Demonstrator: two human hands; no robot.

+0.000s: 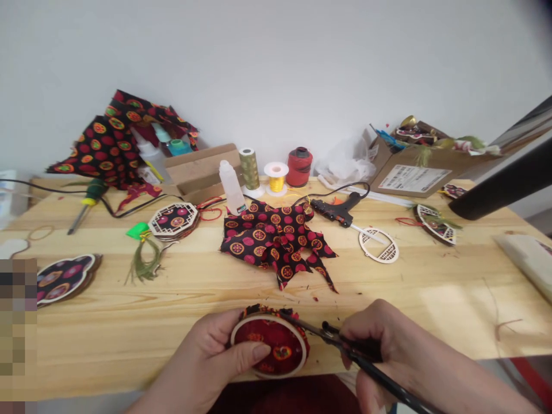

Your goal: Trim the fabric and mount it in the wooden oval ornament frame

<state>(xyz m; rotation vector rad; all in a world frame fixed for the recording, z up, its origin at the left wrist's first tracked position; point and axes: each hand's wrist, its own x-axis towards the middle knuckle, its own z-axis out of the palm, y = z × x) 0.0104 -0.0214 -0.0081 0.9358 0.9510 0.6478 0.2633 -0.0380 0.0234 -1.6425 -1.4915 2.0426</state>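
My left hand (pixel 218 348) grips a round pale wooden frame (pixel 284 352) covered with dark red patterned fabric, its thumb lying across the front. Black fabric edging with orange marks sticks out along the frame's top rim. Scissors (pixel 351 348) with dark handles are in my right hand (pixel 386 339), their blades touching the fabric edge at the frame's upper right. Whether the blades are apart is hard to make out. Just beyond the frame lies a ragged piece of black fabric (pixel 259 236) with red and orange circles, with small dark scraps scattered between.
Behind the fabric stand a white bottle (pixel 232 187), a green thread spool (pixel 248 168), a yellow spool (pixel 276 179) and a red spool (pixel 299 167). A glue gun (pixel 336 210) lies to their right, near a cardboard box (pixel 416 172). At left is a screwdriver (pixel 88 201).
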